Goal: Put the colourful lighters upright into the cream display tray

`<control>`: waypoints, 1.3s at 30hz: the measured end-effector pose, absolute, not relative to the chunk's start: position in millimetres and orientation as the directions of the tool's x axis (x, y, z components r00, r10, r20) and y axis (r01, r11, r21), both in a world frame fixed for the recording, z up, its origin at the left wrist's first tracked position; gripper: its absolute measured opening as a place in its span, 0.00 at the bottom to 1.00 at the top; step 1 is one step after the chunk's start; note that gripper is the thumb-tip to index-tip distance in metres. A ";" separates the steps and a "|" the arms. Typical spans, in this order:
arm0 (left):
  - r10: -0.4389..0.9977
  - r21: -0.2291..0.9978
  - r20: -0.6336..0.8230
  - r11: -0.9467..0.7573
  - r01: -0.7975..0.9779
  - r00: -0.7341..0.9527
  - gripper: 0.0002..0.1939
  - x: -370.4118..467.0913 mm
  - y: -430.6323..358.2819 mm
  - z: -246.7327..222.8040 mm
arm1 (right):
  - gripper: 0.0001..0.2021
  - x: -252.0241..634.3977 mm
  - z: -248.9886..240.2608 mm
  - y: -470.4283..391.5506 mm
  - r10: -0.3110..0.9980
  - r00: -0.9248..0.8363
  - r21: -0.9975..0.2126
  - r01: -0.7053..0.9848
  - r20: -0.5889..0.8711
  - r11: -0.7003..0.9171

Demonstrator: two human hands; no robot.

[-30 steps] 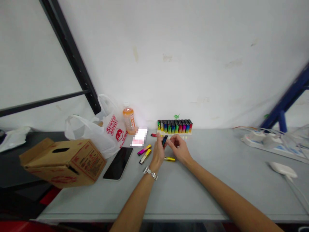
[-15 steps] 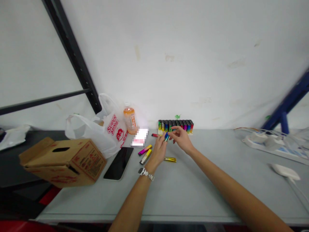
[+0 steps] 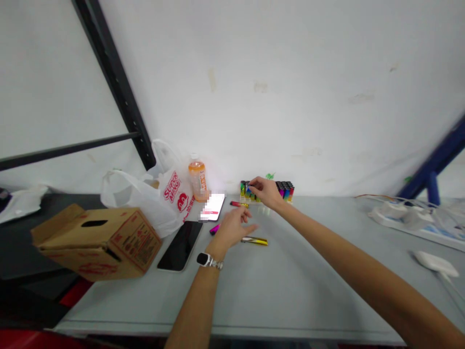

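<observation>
Several colourful lighters with dark tops (image 3: pixel 286 190) stand in rows in a low tray against the wall. My right hand (image 3: pixel 267 191) is over the left part of the rows, thumb and fingertips pinched together; whatever is between them is too small to make out. Nearer to me, my left hand (image 3: pixel 232 228) has its fingers apart and holds nothing. A yellow lighter (image 3: pixel 257 241) lies just right of it on the table. Beyond its fingertips lies a red and yellow lighter (image 3: pixel 239 204), and a magenta one (image 3: pixel 214 230) is partly hidden behind this hand.
At the left are a cardboard box (image 3: pixel 98 242), a white plastic bag (image 3: pixel 163 203), an orange drink bottle (image 3: pixel 198 179), a dark phone (image 3: pixel 180 245) and a lit phone (image 3: pixel 215 207). A power strip (image 3: pixel 410 218) and white adapter (image 3: pixel 436 263) lie at the right.
The blue lighter has left my left hand, which has opened and moved down and left. My right hand has moved left and back to the lighter rows.
</observation>
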State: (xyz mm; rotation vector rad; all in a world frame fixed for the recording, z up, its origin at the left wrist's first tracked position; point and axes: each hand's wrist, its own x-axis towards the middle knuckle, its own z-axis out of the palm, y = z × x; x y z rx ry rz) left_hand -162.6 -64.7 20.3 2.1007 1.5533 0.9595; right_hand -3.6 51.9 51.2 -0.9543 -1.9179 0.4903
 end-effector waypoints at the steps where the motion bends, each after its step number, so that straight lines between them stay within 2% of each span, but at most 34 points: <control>1: 0.943 0.641 0.236 -0.331 0.693 0.233 0.19 -164.2 -65.5 19.9 | 0.07 -6.9 53.5 57.4 0.764 -0.317 -0.622 0.446 0.562 0.643; 4: 0.937 0.623 0.106 -0.324 0.712 0.333 0.20 -166.4 -66.0 15.0 | 0.07 -17.9 57.1 73.2 0.723 -0.407 -0.516 0.512 0.559 0.687; 7: 0.931 0.608 0.080 -0.328 0.723 0.355 0.16 -167.8 -64.0 7.5 | 0.07 -27.2 57.9 85.5 0.701 -0.502 -0.436 0.553 0.506 0.710; 12: 0.941 0.657 0.171 -0.330 0.677 0.292 0.11 -167.9 -60.4 -2.1 | 0.07 -34.7 62.5 99.0 0.674 -0.605 -0.350 0.578 0.424 0.738; 17: 0.944 0.680 0.259 -0.328 0.656 0.204 0.09 -163.9 -59.2 -2.7 | 0.08 -34.4 68.9 105.4 0.667 -0.642 -0.362 0.561 0.377 0.744; 19: 0.950 0.697 0.262 -0.309 0.647 0.172 0.08 -162.5 -58.6 -1.1 | 0.09 -34.0 69.1 105.5 0.663 -0.643 -0.347 0.565 0.383 0.748; 23: 0.952 0.781 0.267 -0.305 0.545 0.151 0.06 -160.7 -56.4 2.0 | 0.09 -34.5 64.8 104.8 0.626 -0.636 -0.244 0.587 0.452 0.772; 27: 0.946 0.804 0.299 -0.321 0.501 0.126 0.06 -157.9 -54.2 3.6 | 0.09 -33.7 57.8 107.2 0.690 -0.567 -0.358 0.594 0.450 0.721; 29: 0.942 0.807 0.316 -0.328 0.491 0.110 0.07 -155.8 -53.3 3.9 | 0.08 -31.4 55.2 108.2 0.701 -0.552 -0.371 0.598 0.452 0.711; 35: 0.951 0.880 0.302 -0.304 0.364 0.065 0.08 -150.5 -50.9 1.8 | 0.09 -23.3 54.8 99.3 0.623 -0.586 -0.101 0.681 0.518 0.725; 39: 0.943 0.886 0.331 -0.325 0.331 0.041 0.08 -152.3 -46.9 -2.9 | 0.14 -22.8 53.7 87.6 0.649 -0.577 -0.037 0.732 0.495 0.680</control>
